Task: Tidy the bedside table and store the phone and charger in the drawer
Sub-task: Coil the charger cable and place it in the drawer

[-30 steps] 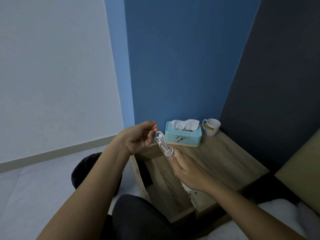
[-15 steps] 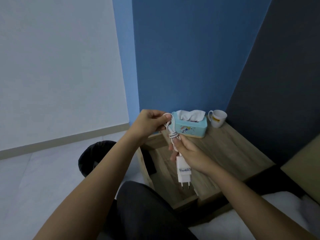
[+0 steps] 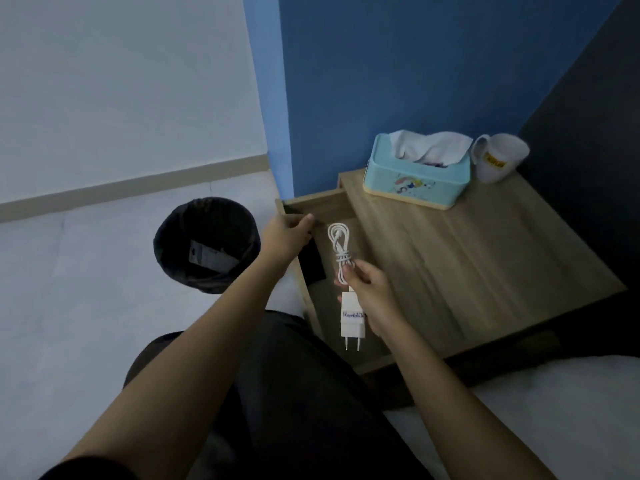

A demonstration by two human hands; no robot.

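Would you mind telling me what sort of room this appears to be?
Most likely a bedroom: a wooden bedside table with an open drawer, white bedding beside it, and a tissue box.

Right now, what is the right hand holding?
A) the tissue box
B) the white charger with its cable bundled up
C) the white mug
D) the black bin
B: the right hand grips the white charger over the open drawer, its plug prongs pointing down.
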